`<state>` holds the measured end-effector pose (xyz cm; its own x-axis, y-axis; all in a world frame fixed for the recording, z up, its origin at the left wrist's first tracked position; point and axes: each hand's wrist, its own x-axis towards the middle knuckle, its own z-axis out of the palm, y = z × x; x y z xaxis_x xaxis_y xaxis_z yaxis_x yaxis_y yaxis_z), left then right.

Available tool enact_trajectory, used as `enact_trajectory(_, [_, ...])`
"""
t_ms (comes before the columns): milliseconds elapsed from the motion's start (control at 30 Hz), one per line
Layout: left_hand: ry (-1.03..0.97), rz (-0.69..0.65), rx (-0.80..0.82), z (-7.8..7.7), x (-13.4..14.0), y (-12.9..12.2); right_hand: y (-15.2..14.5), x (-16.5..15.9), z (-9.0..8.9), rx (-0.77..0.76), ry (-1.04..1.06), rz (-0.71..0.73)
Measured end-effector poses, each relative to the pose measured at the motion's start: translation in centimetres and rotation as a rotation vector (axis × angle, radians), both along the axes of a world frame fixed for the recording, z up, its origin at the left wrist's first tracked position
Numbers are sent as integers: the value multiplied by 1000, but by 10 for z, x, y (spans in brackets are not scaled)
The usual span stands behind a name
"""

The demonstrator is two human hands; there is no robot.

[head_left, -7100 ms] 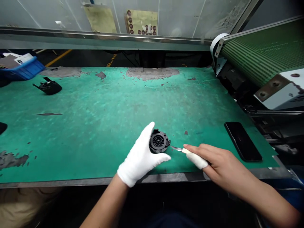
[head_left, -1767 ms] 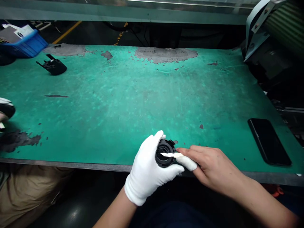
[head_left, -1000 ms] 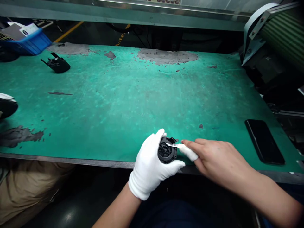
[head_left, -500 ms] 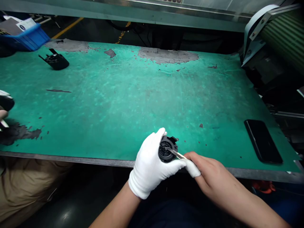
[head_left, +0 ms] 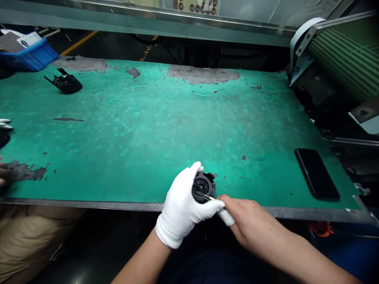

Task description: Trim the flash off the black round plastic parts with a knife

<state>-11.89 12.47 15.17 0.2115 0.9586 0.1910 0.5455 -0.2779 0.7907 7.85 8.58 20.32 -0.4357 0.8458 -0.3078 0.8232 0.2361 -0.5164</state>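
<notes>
My left hand (head_left: 181, 205), in a white glove, is closed round a round black plastic part (head_left: 204, 184) with concentric rings and a tab at its top edge. My right hand (head_left: 248, 217) is bare apart from a white cover on one digit. It grips a slim pointed knife (head_left: 206, 196), whose handle is mostly hidden in the fingers. The blade lies across the lower part of the ringed face, close to my left thumb. Both hands are above the front edge of the green bench (head_left: 133, 150).
A black phone (head_left: 317, 173) lies at the right. Far left are a black pronged part (head_left: 67, 82) and a blue bin (head_left: 32, 55). Another person's hands show at the left edge. A ribbed green conveyor (head_left: 346, 55) juts in at upper right.
The knife tip has shifted from the middle of the black part to its lower area, and the blade lies lower. My view has turned slightly. The other person's hands have moved.
</notes>
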Motion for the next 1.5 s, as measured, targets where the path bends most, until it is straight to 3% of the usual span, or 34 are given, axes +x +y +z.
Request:
enact_trajectory(500, [-24,-29,-21,-1,-1,-1,20,9,31,58,-89,24])
enact_trajectory(800, [-42,-39,-14,1,-1,0,21,9,32,63,-123,55])
enact_trajectory(1167, [-18,-24,5,1,-1,0,29,17,39,-110,-163,123])
enact_trajectory(1300, [-7,-27,-1,1,-2,0,30,29,34,1,-114,127])
enact_trajectory(1500, [6,-23,11,1,-1,0,36,34,18,143,-247,89])
